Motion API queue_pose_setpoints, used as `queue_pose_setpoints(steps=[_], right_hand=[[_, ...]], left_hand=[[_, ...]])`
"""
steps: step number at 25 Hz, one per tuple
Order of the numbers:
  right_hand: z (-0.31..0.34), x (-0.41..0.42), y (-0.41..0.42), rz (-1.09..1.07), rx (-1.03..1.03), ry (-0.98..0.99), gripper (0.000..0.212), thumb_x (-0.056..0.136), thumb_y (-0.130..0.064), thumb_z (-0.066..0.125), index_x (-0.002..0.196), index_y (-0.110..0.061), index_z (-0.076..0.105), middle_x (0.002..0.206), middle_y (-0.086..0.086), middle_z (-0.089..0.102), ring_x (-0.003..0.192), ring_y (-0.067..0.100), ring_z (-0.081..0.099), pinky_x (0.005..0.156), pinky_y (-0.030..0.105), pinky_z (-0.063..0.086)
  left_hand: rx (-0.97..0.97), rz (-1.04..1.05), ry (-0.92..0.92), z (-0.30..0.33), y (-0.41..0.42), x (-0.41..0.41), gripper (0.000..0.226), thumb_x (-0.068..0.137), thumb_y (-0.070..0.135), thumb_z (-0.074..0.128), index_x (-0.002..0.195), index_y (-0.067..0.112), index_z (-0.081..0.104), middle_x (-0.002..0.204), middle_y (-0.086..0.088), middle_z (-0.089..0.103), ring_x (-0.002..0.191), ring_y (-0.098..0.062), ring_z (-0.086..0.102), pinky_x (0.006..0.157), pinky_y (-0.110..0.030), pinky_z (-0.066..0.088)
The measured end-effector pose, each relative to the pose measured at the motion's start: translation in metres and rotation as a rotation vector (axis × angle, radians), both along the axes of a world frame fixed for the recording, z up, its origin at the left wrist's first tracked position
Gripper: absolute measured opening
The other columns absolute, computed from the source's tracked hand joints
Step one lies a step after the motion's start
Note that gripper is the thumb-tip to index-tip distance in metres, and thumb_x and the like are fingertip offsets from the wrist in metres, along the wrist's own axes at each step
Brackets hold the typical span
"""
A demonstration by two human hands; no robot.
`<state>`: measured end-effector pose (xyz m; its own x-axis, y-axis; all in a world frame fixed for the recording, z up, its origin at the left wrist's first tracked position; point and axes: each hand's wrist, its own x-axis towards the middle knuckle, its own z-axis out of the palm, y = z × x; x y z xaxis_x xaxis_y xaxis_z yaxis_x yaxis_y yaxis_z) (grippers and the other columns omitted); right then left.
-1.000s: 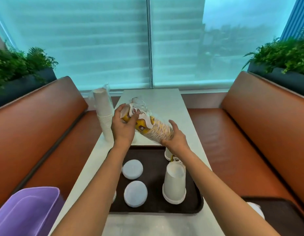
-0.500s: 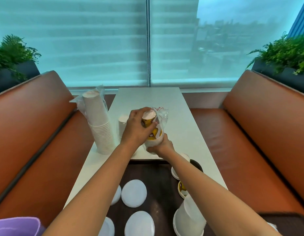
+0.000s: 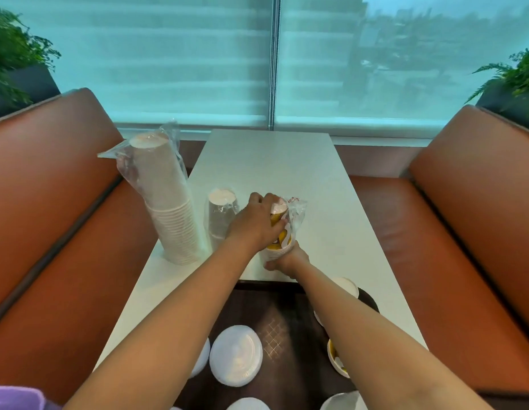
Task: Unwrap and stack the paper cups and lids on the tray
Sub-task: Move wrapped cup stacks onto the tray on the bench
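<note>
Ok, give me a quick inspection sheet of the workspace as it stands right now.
Surface: white table with a dark tray at its near end.
Job's things: yellow-printed cup stack, upright on the table, plastic wrap bunched at its top; tall wrapped white cup stack and a short wrapped stack to its left; white lids and cups on the tray.
Clutter: purple bin at lower left.
Grippers: left hand grips the printed stack's top; right hand holds its base.
Cables: nothing seen.
Surroundings: brown bench seats, planters, blinds over the window.
</note>
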<state>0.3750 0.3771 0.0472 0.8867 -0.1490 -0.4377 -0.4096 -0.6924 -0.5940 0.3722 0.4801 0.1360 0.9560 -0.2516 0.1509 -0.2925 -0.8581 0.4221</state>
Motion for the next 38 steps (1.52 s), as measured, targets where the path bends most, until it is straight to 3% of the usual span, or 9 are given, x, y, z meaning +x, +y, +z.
queue_pose_setpoints(steps=[5, 8, 10, 12, 16, 20, 30, 33, 38], right_hand=[[-0.015, 0.007, 0.010, 0.119, -0.170, 0.006, 0.050, 0.085, -0.035, 0.061, 0.131, -0.020, 0.044, 0.123, 0.003, 0.055, 0.093, 0.018, 0.054, 0.078, 0.027, 0.044], [-0.010, 0.001, 0.006, 0.023, -0.055, 0.020, 0.072, 0.084, -0.024, 0.068, 0.143, -0.014, 0.028, 0.136, 0.007, 0.047, 0.118, 0.025, 0.051, 0.093, 0.032, 0.043], [0.003, -0.005, -0.005, -0.039, 0.002, 0.034, 0.082, 0.081, -0.015, 0.071, 0.146, -0.008, 0.021, 0.141, 0.012, 0.043, 0.126, 0.029, 0.046, 0.100, 0.034, 0.044], [0.026, -0.010, -0.017, 0.007, -0.029, 0.005, 0.071, 0.082, -0.010, 0.069, 0.143, -0.004, 0.031, 0.137, 0.013, 0.047, 0.122, 0.028, 0.050, 0.096, 0.034, 0.047], [0.088, -0.030, -0.056, -0.045, 0.132, -0.201, 0.055, 0.086, -0.007, 0.064, 0.136, -0.008, 0.042, 0.125, 0.014, 0.057, 0.089, 0.022, 0.055, 0.057, 0.023, 0.047], [0.139, -0.087, -0.102, -0.098, 0.142, -0.355, 0.041, 0.088, -0.011, 0.061, 0.127, -0.009, 0.052, 0.113, 0.009, 0.062, 0.079, 0.017, 0.052, 0.055, 0.024, 0.044], [0.109, -0.267, -0.220, -0.244, 0.086, -0.407, 0.030, 0.087, -0.016, 0.067, 0.115, -0.010, 0.062, 0.099, 0.003, 0.060, 0.074, 0.011, 0.054, 0.060, 0.020, 0.043], [0.077, -0.309, -0.274, -0.362, 0.125, -0.343, 0.024, 0.088, -0.015, 0.065, 0.111, -0.010, 0.062, 0.093, 0.003, 0.060, 0.071, 0.014, 0.054, 0.053, 0.020, 0.043], [-0.002, -0.379, -0.356, -0.554, 0.179, -0.139, 0.020, 0.089, -0.012, 0.062, 0.109, -0.012, 0.060, 0.093, 0.004, 0.057, 0.066, 0.011, 0.050, 0.052, 0.024, 0.041]], left_hand=[[0.259, -0.042, -0.178, -0.011, -0.006, 0.004, 0.041, 0.093, 0.026, 0.049, 0.132, 0.012, 0.046, 0.146, -0.005, 0.028, 0.134, -0.021, 0.028, 0.101, -0.035, 0.036], [0.367, -0.036, -0.212, -0.013, -0.006, 0.003, 0.049, 0.091, 0.022, 0.048, 0.137, 0.014, 0.036, 0.139, -0.006, 0.040, 0.130, -0.021, 0.036, 0.108, -0.034, 0.024], [0.314, -0.059, -0.178, -0.008, -0.004, -0.003, 0.056, 0.092, 0.022, 0.047, 0.144, 0.016, 0.027, 0.144, -0.006, 0.036, 0.135, -0.021, 0.030, 0.114, -0.036, 0.016], [0.207, -0.079, -0.223, 0.003, -0.003, -0.017, 0.055, 0.092, 0.023, 0.049, 0.143, 0.019, 0.030, 0.147, -0.003, 0.033, 0.136, -0.019, 0.028, 0.115, -0.035, 0.013], [-0.210, 0.042, -0.186, 0.033, -0.008, -0.053, 0.040, 0.089, 0.024, 0.058, 0.128, 0.022, 0.052, 0.132, 0.001, 0.051, 0.112, -0.019, 0.053, 0.097, -0.033, 0.042], [-0.547, 0.082, 0.023, 0.068, -0.023, -0.102, 0.030, 0.088, 0.024, 0.061, 0.118, 0.024, 0.058, 0.108, 0.007, 0.061, 0.090, -0.012, 0.056, 0.082, -0.027, 0.048], [-0.577, -0.282, 0.085, 0.083, -0.136, -0.246, 0.020, 0.086, 0.021, 0.063, 0.106, 0.023, 0.064, 0.084, 0.016, 0.059, 0.078, -0.004, 0.054, 0.070, -0.013, 0.037], [-0.582, -0.335, 0.181, 0.056, -0.183, -0.275, 0.020, 0.086, 0.020, 0.065, 0.106, 0.021, 0.065, 0.083, 0.014, 0.058, 0.069, -0.002, 0.052, 0.070, -0.015, 0.040], [-0.557, -0.331, 0.492, -0.022, -0.276, -0.317, 0.019, 0.085, 0.016, 0.066, 0.104, 0.017, 0.065, 0.089, 0.005, 0.059, 0.082, -0.008, 0.054, 0.068, -0.010, 0.041]])
